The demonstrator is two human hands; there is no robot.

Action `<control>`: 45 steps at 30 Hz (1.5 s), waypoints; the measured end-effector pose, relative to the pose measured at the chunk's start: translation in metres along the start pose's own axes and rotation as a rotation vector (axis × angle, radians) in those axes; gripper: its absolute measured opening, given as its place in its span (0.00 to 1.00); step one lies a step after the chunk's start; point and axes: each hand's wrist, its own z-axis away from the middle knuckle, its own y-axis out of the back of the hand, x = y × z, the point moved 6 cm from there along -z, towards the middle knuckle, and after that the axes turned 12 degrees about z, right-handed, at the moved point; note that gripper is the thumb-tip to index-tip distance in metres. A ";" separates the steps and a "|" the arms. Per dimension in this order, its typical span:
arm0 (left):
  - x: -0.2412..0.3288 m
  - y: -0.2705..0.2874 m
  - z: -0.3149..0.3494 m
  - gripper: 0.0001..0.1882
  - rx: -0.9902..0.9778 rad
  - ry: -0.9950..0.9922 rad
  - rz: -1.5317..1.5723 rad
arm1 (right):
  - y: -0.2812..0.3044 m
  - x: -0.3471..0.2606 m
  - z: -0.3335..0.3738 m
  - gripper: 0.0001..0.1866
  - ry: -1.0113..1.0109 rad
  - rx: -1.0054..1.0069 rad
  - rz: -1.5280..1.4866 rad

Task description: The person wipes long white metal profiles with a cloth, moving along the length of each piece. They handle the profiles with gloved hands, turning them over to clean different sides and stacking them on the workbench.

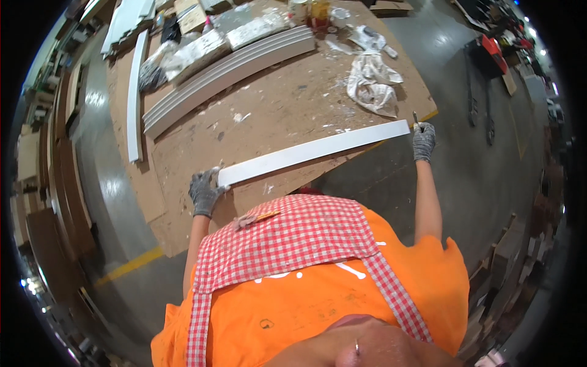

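Observation:
A long white strip of board [315, 151] lies slantwise along the near edge of the worktable. Its left end sits between the thumb and fingers of my left hand [206, 191], which wears a grey knit glove. My right hand [423, 142], gloved the same way, is closed just beyond the strip's right end. From the top of that fist sticks a thin, dark, narrow tool [415, 117]; its kind is too small to make out. Whether the right fist touches the strip is unclear.
On the brown, paint-spotted table [257, 116] lie a stack of grooved white mouldings [232, 76], a narrow white strip [136, 98], wrapped bundles [195, 55], crumpled white rags [373, 82] and a jar of amber liquid [319, 13]. A red-and-black pallet jack [489, 55] stands at the far right.

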 end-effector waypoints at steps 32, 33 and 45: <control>-0.028 0.009 0.030 0.12 0.124 -0.151 0.485 | -0.019 -0.526 0.300 0.13 0.827 -0.761 -0.599; -0.033 0.014 0.030 0.11 0.170 -0.167 0.532 | -0.027 -0.527 0.304 0.12 0.822 -0.853 -0.477; -0.043 0.038 0.003 0.10 0.079 -0.153 0.510 | -0.014 -0.434 0.261 0.05 0.400 -0.503 -0.422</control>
